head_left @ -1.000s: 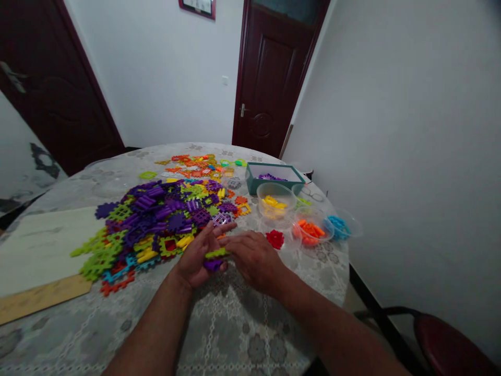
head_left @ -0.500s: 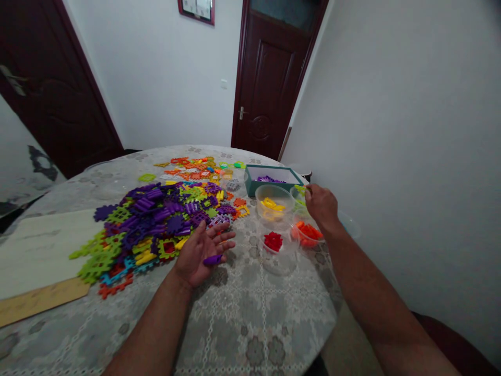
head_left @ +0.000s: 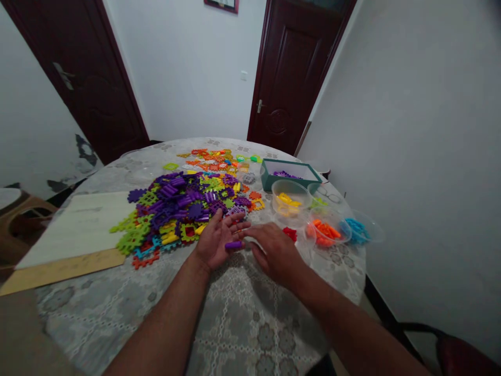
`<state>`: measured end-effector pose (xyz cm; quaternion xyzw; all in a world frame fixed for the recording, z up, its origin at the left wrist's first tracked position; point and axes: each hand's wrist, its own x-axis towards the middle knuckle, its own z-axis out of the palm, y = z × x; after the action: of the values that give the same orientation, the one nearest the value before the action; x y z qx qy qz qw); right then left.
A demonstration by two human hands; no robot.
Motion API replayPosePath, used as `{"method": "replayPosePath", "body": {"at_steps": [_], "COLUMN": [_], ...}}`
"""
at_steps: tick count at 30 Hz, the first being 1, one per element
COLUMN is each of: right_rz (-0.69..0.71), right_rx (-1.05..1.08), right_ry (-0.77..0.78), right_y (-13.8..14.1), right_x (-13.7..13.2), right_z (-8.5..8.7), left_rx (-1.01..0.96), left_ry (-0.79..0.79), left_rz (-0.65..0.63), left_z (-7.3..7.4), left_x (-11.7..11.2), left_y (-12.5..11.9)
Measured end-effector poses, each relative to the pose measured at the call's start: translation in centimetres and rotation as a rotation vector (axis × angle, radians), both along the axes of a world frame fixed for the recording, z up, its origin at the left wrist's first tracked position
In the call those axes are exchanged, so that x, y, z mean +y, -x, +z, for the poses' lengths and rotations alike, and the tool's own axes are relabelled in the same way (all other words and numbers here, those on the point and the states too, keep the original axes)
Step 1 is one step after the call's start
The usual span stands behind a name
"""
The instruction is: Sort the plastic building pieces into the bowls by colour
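My left hand (head_left: 219, 241) is palm up over the table's near side, its fingers spread. A purple tube-shaped plastic piece (head_left: 234, 245) lies across its fingers. Close by on the right, my right hand (head_left: 274, 250) is palm down, its thumb and fingers apart and its fingertips beside the left fingers; I see nothing in it. Whether it touches the purple piece, I cannot tell. Past my left hand lies a heap of toothed plastic building pieces (head_left: 195, 211) in purple, green, yellow and other colours. Red pieces (head_left: 290, 233) show partly behind my right hand.
Clear bowls stand on the right, with yellow pieces (head_left: 288, 201), green pieces (head_left: 319, 202), orange pieces (head_left: 324, 230) and blue pieces (head_left: 357, 230). Behind them is a teal box (head_left: 270, 180) of purple pieces. A pale board (head_left: 82, 222) lies at the left.
My right hand has come back left from the green-piece bowl to my left hand, and the green piece it held is gone from it. The view has shifted.
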<state>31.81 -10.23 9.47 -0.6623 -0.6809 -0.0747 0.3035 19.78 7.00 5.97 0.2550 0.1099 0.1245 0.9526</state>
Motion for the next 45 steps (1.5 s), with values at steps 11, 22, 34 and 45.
{"method": "replayPosePath", "body": {"at_steps": [11, 22, 34, 45], "right_rz": [0.051, -0.752, -0.467, -0.898], "right_rx": [0.217, 0.115, 0.250, 0.416], "right_ry": [0.188, -0.038, -0.054, 0.031], "right_y": [-1.1, -18.8, -3.9, -3.6], "right_x": [2.9, 8.4, 13.3, 19.5], "right_z": [1.6, 7.6, -1.5, -4.0], "left_rx": [-0.022, 0.139, 0.553, 0.834], "left_ry": [-0.043, -0.363, -1.389, -2.125], "left_rz": [0.025, 0.255, 1.008, 0.872], "left_z": [0.3, -1.0, -1.4, -2.6], "left_x": [-0.3, -0.6, -0.3, -1.1], "left_y": [0.2, -0.4, 0.1, 0.7]}}
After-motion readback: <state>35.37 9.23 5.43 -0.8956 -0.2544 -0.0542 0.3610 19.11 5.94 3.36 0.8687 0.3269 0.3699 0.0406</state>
